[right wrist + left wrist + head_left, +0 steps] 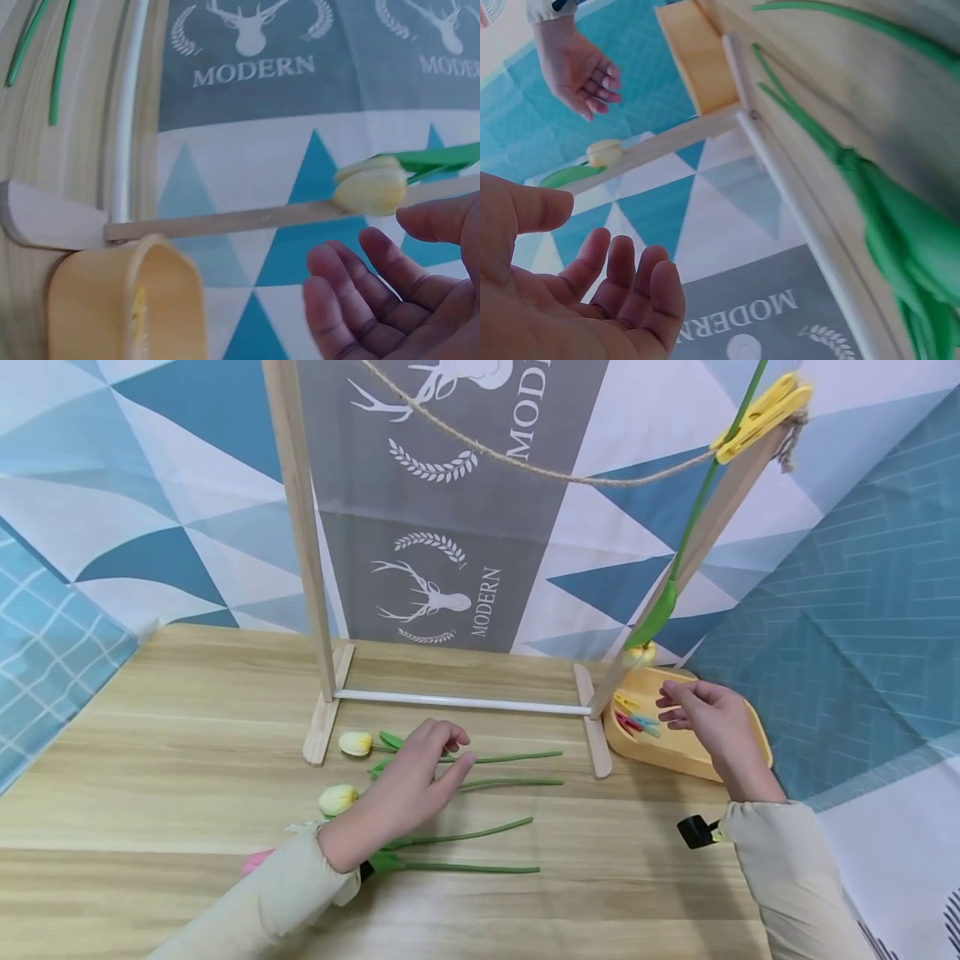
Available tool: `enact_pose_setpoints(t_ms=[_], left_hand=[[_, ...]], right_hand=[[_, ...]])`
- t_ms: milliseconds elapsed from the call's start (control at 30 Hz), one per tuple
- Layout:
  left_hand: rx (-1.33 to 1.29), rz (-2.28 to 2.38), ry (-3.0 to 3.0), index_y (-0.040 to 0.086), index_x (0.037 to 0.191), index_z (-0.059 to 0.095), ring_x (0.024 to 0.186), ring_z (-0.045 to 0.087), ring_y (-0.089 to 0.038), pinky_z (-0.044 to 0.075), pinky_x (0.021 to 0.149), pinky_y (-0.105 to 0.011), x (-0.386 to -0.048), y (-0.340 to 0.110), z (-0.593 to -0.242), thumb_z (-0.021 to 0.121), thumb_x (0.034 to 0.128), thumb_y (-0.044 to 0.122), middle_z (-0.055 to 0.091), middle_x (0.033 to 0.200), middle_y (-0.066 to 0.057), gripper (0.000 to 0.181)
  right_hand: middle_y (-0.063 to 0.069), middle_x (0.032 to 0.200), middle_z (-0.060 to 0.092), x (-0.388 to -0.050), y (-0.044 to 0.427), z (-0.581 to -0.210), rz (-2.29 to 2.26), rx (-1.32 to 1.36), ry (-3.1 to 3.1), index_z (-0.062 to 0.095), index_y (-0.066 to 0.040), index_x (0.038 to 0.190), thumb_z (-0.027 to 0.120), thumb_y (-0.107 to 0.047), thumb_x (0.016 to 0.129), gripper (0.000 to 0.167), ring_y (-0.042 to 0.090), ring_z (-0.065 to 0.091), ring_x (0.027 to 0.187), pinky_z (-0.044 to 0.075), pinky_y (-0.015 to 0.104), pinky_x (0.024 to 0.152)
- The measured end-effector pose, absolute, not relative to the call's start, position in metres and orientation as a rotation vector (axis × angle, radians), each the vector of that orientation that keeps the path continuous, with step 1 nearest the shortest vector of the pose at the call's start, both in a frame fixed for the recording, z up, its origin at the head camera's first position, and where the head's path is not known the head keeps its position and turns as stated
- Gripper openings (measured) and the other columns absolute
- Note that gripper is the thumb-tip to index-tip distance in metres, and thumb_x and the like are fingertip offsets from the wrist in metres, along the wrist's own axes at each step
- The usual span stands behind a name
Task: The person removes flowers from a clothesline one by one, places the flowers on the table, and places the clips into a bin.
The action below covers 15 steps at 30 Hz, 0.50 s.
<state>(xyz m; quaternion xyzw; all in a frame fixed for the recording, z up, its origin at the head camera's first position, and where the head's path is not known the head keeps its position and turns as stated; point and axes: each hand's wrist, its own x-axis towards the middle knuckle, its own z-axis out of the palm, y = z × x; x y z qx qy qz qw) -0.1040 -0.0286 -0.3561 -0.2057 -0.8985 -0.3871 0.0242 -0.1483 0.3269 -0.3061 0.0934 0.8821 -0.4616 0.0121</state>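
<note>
My left hand hovers over several artificial tulips lying on the table, its fingers loosely bent and holding nothing. A yellow tulip and another yellow tulip lie near it, stems pointing right; a pink one is partly hidden by the left sleeve. My right hand, also holding nothing, is above the yellow basket. Upside down beside the right post hangs a yellow tulip, its stem clipped to the twine by a yellow clothespin. In the right wrist view the bloom is close to the thumb.
A wooden stand has a left post, a right post and a white crossbar low between them. Inside the basket lie several coloured clothespins. Patterned cloth covers the wall behind.
</note>
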Motion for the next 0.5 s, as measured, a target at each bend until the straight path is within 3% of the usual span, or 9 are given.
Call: enact_pose_setpoints(t_ms=[233,500], left_hand=[[-0.707,-1.288,-2.716,0.008,0.110,0.054,0.095,0.051,-0.017,0.045,0.083,-0.033,-0.113,-0.013,-0.336,0.052,0.0956,0.027,0.055,0.102,-0.004,0.024],[-0.755,-1.452,-2.626,0.007,0.109,0.055,0.094,0.050,-0.016,0.047,0.081,-0.033,-0.132,0.009,-0.309,0.050,0.0954,0.025,0.053,0.101,-0.004,0.023]], right_hand=[[-0.016,0.089,0.063,-0.138,0.318,-0.284,-1.565,0.301,2.866,0.060,-0.013,0.107,0.049,-0.045,0.093,0.036,0.001,0.064,0.078,0.051,0.017,0.068],[-0.014,0.091,0.065,-0.143,0.309,-0.260,-1.746,0.306,2.903,0.060,-0.012,0.112,0.052,-0.048,0.090,0.042,0.003,0.063,0.080,0.051,0.015,0.071]])
